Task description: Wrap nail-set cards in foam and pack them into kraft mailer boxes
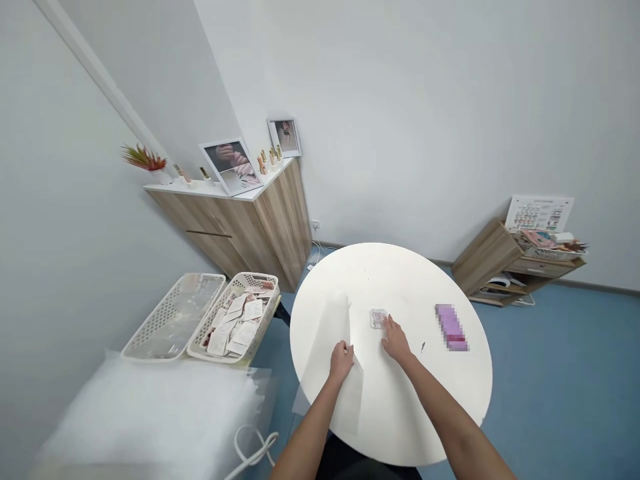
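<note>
My left hand (341, 360) is closed on the edge of a thin clear plastic sheet (333, 347) that lies across the left part of the round white table (430, 400). My right hand (395, 339) rests on the table with its fingertips touching a small clear packet (379, 318). A pink, blurred-out flat item (451, 327) lies to the right of that hand. A tiny dark speck (423, 347) sits between the hand and the pink item.
Two white lattice baskets stand at left, one (173, 317) with clear bags, the other (239, 323) with several small packets. A padded white surface (150, 413) lies below them. A wooden cabinet (240, 227) with framed pictures stands behind, and a low wooden shelf (505, 260) at right.
</note>
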`<state>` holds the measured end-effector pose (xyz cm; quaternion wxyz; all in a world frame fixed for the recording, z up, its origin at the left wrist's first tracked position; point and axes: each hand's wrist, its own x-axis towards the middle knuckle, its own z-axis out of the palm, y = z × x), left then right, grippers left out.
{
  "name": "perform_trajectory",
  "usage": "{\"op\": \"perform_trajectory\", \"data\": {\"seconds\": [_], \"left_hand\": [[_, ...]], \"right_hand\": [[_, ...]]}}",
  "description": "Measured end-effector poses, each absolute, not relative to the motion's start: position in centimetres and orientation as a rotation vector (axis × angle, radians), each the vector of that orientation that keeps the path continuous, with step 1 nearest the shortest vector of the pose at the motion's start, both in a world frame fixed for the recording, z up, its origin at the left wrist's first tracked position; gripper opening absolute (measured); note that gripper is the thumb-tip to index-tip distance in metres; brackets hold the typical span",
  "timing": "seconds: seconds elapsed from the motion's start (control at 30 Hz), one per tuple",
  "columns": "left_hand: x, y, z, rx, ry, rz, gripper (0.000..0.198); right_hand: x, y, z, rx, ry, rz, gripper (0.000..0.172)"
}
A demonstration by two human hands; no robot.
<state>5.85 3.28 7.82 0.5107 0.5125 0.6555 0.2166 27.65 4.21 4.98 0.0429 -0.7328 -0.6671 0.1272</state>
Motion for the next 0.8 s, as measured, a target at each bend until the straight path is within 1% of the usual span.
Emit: {"op": "perform_trajectory", "data": {"seconds": [0.07, 0.2, 0.27, 0.33, 0.4, 0.5, 0.6, 0.7, 0.8], "left_hand": [[6.4, 3.4, 7.5, 1.287, 1.555, 0.554, 0.022], [5.8, 2.8, 6.7, 1.587, 1.49, 0.534, 0.039], [5.0, 2.1, 6.3, 1.811, 1.55, 0.403, 0.044], [4.2, 1.3, 6.1, 2.038, 1.594, 0.216, 0.053], [3.8, 0.7, 6.0, 2.196, 1.593, 0.042, 0.063], [4.0, 0.0, 6.0, 2.234, 1.565, -0.143, 0.074], [4.7, -0.3, 5.7, 2.183, 1.571, -0.231, 0.079], [5.4, -0.2, 5.4, 2.203, 1.572, -0.229, 0.08], [6.0, -0.1, 5.0, 2.259, 1.523, -0.207, 0.079]], "right_hand": [[28.0, 5.6, 5.1, -2.203, -2.147, 0.354, 0.07], [28.3, 8.4, 5.1, -2.176, -2.266, 0.412, 0.077], [28.6, 8.9, 4.8, -2.191, -2.268, 0.502, 0.078], [29.0, 8.5, 4.3, -2.162, -2.255, 0.541, 0.073], [29.4, 7.2, 3.7, -2.09, -2.241, 0.507, 0.068], [29.8, 4.5, 3.2, -1.972, -2.235, 0.449, 0.063], [29.9, 1.8, 3.0, -1.879, -2.235, 0.426, 0.062], [29.9, -0.2, 3.0, -1.806, -2.212, 0.418, 0.06], [30.3, -1.5, 2.9, -1.786, -2.145, 0.434, 0.065]]}}
